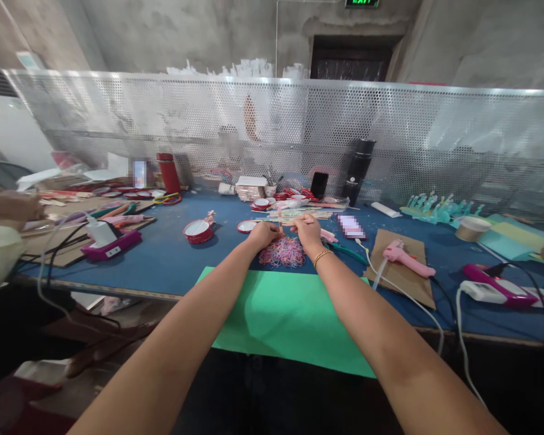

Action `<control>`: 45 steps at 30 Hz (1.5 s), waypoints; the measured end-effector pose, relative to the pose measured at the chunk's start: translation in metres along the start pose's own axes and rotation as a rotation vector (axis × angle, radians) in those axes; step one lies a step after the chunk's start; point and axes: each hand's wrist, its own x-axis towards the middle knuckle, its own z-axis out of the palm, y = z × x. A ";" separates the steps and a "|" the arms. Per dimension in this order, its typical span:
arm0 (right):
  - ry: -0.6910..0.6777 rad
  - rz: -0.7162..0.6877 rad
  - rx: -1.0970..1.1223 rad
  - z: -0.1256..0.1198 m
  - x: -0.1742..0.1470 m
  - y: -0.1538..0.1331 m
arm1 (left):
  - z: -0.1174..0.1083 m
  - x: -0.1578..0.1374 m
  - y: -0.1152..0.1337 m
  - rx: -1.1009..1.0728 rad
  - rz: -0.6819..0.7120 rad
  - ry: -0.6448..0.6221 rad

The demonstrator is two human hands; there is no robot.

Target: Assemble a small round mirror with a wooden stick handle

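Note:
Above a heap of small multicoloured elastic bands [281,252], my two hands are close together. My left hand [265,234] is closed, its fingertips pinched at the lower end of a thin pale stick [280,221] that stands roughly upright. Just to the right, my right hand [307,231] is also closed, thumb and fingers pressed together; what they hold is too small to make out. Under the heap, a green sheet [285,314] hangs over the table's front edge. Behind my hands lies a bundle of pale strips [303,214].
Red tape rolls [198,231] sit on the blue table [163,254]. A pink glue gun [408,258] rests on cardboard [419,244] at right, with cables around it. Purple power strips [111,246] lie on both sides. Co-workers' hands [9,204] show at the edges.

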 end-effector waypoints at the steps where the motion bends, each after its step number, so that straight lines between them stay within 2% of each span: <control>1: 0.015 -0.002 -0.003 -0.001 0.000 -0.001 | 0.000 0.000 0.000 0.001 -0.001 -0.002; 5: 0.038 -0.019 0.028 -0.002 -0.001 -0.006 | 0.000 0.002 -0.001 0.014 -0.001 -0.022; 13: -0.040 0.040 0.141 0.000 -0.003 -0.011 | 0.002 0.006 -0.007 -0.044 0.030 -0.066; 19: 0.014 0.015 0.123 -0.002 -0.002 -0.007 | 0.000 0.002 -0.002 -0.107 0.016 -0.066; 25: 0.088 0.033 0.093 -0.004 -0.001 -0.007 | 0.000 0.000 0.000 0.010 0.050 -0.006; 33: 0.015 0.037 0.142 -0.004 -0.003 -0.010 | 0.000 0.001 0.000 0.050 0.023 -0.007; 40: 0.050 0.054 0.100 -0.005 -0.003 -0.007 | 0.002 0.001 -0.004 0.042 0.052 -0.007; 45: 0.014 0.037 0.099 -0.004 -0.001 -0.005 | 0.003 0.002 -0.006 0.031 0.052 -0.014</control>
